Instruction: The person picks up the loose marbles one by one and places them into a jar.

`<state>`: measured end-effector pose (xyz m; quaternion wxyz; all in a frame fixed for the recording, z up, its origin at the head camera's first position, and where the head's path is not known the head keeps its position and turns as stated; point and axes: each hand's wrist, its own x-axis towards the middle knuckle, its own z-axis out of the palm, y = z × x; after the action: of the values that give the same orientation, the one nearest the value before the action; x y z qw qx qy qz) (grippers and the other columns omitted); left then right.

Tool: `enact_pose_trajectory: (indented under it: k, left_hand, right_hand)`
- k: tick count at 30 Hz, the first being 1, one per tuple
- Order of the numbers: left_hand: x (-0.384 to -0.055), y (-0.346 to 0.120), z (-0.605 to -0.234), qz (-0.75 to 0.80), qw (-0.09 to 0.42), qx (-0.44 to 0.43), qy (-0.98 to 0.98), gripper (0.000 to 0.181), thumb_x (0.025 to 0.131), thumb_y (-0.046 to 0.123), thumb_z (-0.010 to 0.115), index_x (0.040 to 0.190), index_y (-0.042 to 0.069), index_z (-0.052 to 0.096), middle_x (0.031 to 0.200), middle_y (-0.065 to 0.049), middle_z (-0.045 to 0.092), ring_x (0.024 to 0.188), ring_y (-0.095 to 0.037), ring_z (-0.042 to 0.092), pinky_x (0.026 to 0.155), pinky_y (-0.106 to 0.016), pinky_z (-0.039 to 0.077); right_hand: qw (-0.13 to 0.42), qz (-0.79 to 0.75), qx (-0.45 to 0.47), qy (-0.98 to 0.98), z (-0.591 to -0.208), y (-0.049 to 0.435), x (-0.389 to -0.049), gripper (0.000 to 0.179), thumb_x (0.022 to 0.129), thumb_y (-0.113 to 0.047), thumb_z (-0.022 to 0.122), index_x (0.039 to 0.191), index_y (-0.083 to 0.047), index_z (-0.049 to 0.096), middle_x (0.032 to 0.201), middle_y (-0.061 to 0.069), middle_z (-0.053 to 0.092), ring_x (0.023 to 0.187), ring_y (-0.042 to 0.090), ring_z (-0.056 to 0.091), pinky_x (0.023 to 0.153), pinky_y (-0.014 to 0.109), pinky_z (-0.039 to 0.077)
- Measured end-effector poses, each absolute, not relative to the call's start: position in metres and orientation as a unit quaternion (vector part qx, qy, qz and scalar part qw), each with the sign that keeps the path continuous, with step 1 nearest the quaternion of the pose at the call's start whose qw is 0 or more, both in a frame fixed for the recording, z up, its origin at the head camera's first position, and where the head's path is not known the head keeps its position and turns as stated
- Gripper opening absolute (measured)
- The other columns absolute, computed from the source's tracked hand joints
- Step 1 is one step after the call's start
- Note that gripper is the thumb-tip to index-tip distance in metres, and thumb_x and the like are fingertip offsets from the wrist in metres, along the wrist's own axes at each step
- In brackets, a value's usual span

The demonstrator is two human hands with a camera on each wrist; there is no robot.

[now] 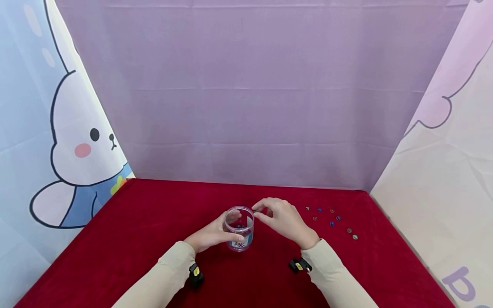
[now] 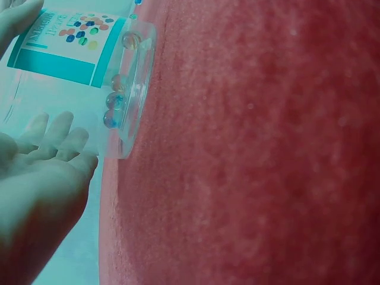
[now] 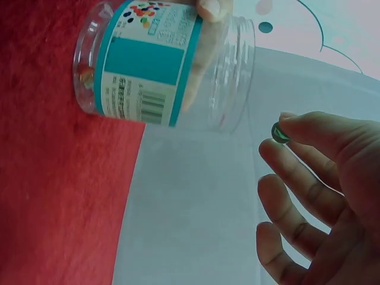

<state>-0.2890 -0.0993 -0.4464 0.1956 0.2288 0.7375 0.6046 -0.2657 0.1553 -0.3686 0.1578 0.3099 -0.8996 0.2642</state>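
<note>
A clear plastic jar with a teal and white label stands upright on the red cloth, its mouth uncovered. My left hand grips it from the left, thumb across the front and fingers behind. Several glass marbles lie at the bottom of the jar. Beside the rim on the right, my right hand pinches one greenish marble between thumb and index finger. In the right wrist view this marble is just outside the jar's mouth, apart from the rim, and the other fingers are loosely bent.
Several loose marbles, some blue and some brownish or green, lie scattered on the red cloth to the right of my right hand. A purple curtain hangs behind the table, with printed cloths at both sides.
</note>
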Motion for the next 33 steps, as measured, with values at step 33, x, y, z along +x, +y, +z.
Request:
enact_pose_trajectory:
  k: [33]
  left_hand:
    - [-0.288, -0.098, -0.446, 0.622, 0.207, 0.23, 0.719, 0.085, 0.09, 0.024, 0.078, 0.156, 0.013, 0.025, 0.152, -0.009, 0.038, 0.136, -0.033, 0.039, 0.106, -0.051, 0.042]
  right_hand:
    - [0.134, 0.298, 0.337, -0.883, -0.38, 0.133, -0.268, 0.027, 0.09, -0.024, 0.078, 0.116, -0.019, 0.071, 0.099, -0.003, 0.067, 0.072, 0.005, 0.056, 0.061, 0.022, 0.052]
